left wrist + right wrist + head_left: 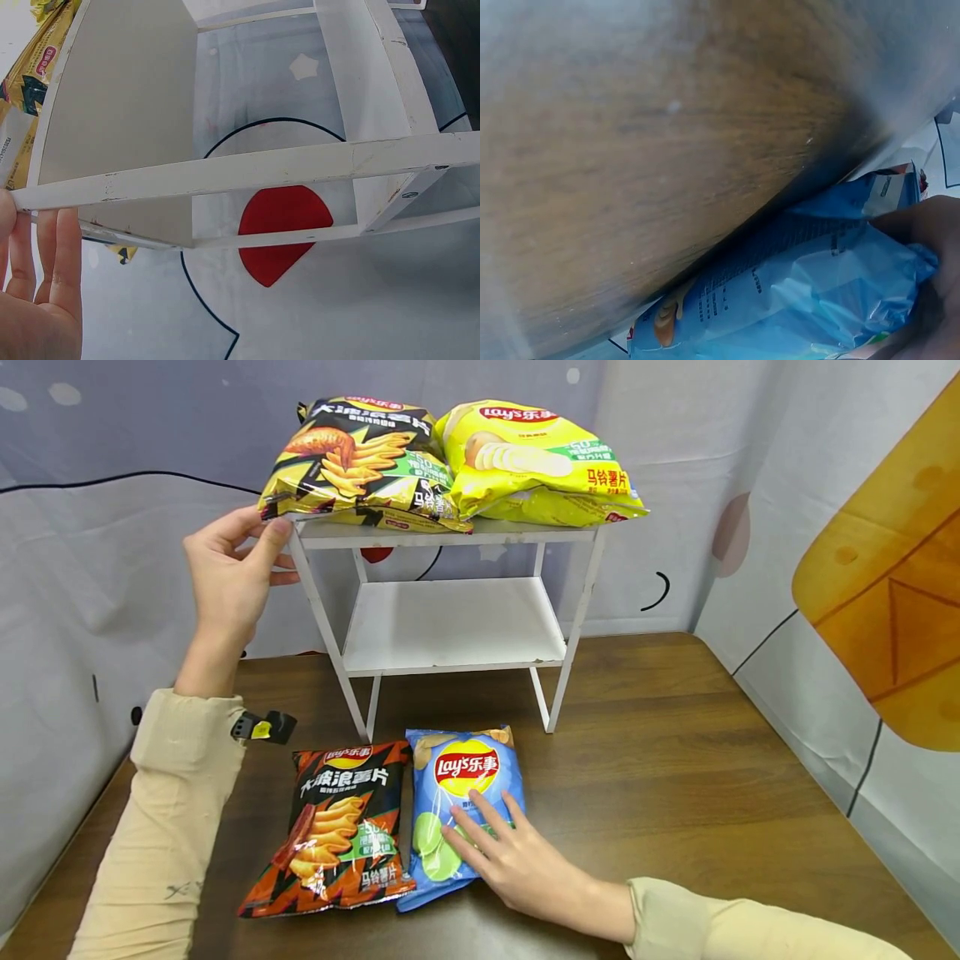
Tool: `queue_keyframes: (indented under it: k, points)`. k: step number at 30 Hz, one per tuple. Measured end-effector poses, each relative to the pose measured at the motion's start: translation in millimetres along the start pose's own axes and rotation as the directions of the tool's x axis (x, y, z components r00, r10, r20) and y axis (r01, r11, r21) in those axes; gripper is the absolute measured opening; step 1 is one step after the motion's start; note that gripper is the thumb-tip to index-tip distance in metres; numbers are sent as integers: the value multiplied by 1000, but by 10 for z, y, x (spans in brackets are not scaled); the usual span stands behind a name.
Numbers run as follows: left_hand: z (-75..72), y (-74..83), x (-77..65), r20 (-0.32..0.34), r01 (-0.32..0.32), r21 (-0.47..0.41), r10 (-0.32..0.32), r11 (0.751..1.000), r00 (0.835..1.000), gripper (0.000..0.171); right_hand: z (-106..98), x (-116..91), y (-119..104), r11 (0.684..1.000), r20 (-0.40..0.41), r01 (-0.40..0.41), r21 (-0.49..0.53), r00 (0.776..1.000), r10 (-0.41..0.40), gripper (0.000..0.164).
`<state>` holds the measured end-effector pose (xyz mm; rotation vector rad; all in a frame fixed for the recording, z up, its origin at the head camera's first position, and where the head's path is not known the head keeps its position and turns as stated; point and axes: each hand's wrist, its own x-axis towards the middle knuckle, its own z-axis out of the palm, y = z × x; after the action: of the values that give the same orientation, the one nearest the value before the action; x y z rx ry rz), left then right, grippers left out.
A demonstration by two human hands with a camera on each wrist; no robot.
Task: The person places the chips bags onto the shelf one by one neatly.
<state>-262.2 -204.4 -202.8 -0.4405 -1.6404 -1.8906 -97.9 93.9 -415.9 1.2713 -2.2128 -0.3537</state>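
My left hand (232, 564) pinches the top left corner of a white two-tier shelf rack (450, 618). In the left wrist view, fingers (66, 262) reach behind the rack's white frame at the lower left. Fingers spread and nearly straight, my right hand (517, 856) rests on the blue Lay's chip bag (468, 777) lying on the table. The right wrist view has that bag's crinkled side against the hand. Just left of it lies a black and red chip bag (337, 835).
On the rack's top stand a black and gold chip bag (367, 460) and a yellow Lay's bag (540, 460), side by side. A bare lower shelf (453, 622) sits beneath. The wooden table (675, 760) meets patterned fabric (150, 543) behind.
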Motion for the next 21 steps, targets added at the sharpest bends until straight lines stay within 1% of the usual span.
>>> queue_keyframes:
  k: [2, 5, 8, 11, 21]
  points:
    - [0, 0, -1, 0, 1, -5, -1, 1000, 1000, 15, 0, -11, -4, 1000, -21, -6, -4, 1000, 6, 43]
    - [0, 0, -1, 0, 2, -6, -2, 1000, 1000, 15, 4, -27, -15, 1000, -59, -20, -10, 998, 20, 50]
    - [-1, 0, -1, -2, 2, -5, -2, 1000, 1000, 15, 5, -38, -25, 999, -85, -38, -11, 996, 37, 53]
    - [-1, 0, -3, -3, 2, -2, -2, 1000, 1000, 15, -7, -48, -26, 999, -98, -53, 7, 994, 54, 53]
    - [-3, -2, -2, 1, 0, 5, 0, 1000, 1000, 15, -60, -64, 8, 997, -143, -80, 9, 986, 81, 53]
